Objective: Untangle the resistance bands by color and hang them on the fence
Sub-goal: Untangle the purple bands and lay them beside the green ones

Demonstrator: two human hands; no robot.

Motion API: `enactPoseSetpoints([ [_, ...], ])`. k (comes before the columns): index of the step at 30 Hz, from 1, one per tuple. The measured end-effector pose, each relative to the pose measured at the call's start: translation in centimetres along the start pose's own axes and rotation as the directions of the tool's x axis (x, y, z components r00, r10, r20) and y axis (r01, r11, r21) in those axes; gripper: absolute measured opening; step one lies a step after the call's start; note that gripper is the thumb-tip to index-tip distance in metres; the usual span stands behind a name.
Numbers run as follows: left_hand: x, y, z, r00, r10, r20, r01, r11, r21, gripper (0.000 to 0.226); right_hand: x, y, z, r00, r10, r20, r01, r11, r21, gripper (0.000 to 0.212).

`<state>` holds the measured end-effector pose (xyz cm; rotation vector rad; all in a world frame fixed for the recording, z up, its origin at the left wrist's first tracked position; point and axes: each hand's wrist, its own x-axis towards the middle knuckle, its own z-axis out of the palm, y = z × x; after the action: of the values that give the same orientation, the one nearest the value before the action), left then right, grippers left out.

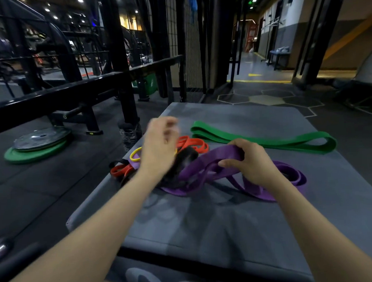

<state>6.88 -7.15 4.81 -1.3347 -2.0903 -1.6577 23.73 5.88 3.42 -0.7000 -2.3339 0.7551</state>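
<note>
While right hand pinches wide purple rubber band, long axis 10-to-4 o'clock; left hand blurred, grasp indeterminate, nearer tangled black band at 4 o'clock.

Left hand raised, blurred, fingers loosely curled; right hand in pinching grip.

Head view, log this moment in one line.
right hand grips purple band | left hand blurred over tangle | green band apart on mat

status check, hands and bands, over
Right hand grips purple band. Left hand blurred over the tangle, grip unclear. Green band lies apart on mat. Nothing hung yet.
</note>
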Motion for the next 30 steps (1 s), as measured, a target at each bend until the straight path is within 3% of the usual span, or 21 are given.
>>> enactPoseSetpoints([
  [2,-1.7,0.1,2.5,0.946,0.06,0.32,-0.057,0.998,-0.019,0.051,-0.2,-1.0,-0.4,1.0,-0.018,0.012,0.017,0.997,0.081,0.028],
  [4,-2.6,-1.6,4.0,0.879,-0.018,0.476,-0.033,0.995,0.097,0.075,-0.4,-1.2,-0.9,0.999,-0.035,-0.012,0.036,0.994,0.104,0.029],
  [6,-2.7,-3.4,4.2,0.87,-0.046,0.491,-0.135,0.936,0.326,0.084,-0.6,-1.0,-1.4,0.999,-0.019,-0.047,0.024,0.993,0.119,0.031],
  [7,-2.6,-4.1,4.0,0.866,-0.033,0.498,-0.239,0.849,0.471,0.082,-0.6,-0.8,-1.7,0.998,-0.013,-0.062,0.021,0.992,0.124,0.031],
  [9,-2.2,-4.8,3.4,0.871,0.01,0.491,-0.365,0.681,0.634,0.068,-0.7,-0.2,-2.1,0.997,0.021,-0.081,-0.009,0.99,0.142,0.03],
  [11,-1.8,-4.7,2.4,0.906,0.033,0.421,-0.34,0.649,0.681,0.045,-0.6,0.8,-2.5,0.994,0.067,-0.081,-0.055,0.988,0.145,0.03],
  [13,-1.8,-4.5,1.6,0.937,0.037,0.348,-0.277,0.684,0.674,0.027,-0.6,2.2,-2.3,0.993,0.094,-0.066,-0.092,0.995,0.033,0.03],
  [15,-2.1,-4.6,1.4,0.94,-0.025,0.34,-0.216,0.727,0.652,0.021,-0.8,3.5,-1.7,0.993,0.111,-0.03,-0.115,0.966,-0.233,0.034],
  [18,-3.3,-5.5,2.0,0.905,-0.1,0.414,-0.214,0.734,0.644,0.022,-1.2,3.5,-0.8,0.977,0.168,0.133,-0.041,0.755,-0.655,0.055],
  [20,-3.7,-5.8,2.3,0.903,-0.116,0.414,-0.196,0.745,0.637,0.025,-1.0,2.2,-0.6,0.967,0.167,0.191,0.031,0.667,-0.744,0.082],
  [23,-3.6,-5.4,2.4,0.916,-0.114,0.385,-0.166,0.766,0.621,0.022,-0.9,-0.6,1.4,0.983,-0.055,0.173,0.17,0.618,-0.768,0.108],
  [26,-3.9,-5.3,2.3,0.918,-0.138,0.372,-0.132,0.778,0.614,0.015,-0.5,-2.1,5.0,0.938,-0.319,0.137,0.298,0.537,-0.79,0.083],
  [30,-4.4,-5.8,2.3,0.927,-0.106,0.36,-0.124,0.818,0.561,0.016,-0.2,-1.9,9.0,0.936,-0.231,0.264,0.351,0.585,-0.732,0.041],
])
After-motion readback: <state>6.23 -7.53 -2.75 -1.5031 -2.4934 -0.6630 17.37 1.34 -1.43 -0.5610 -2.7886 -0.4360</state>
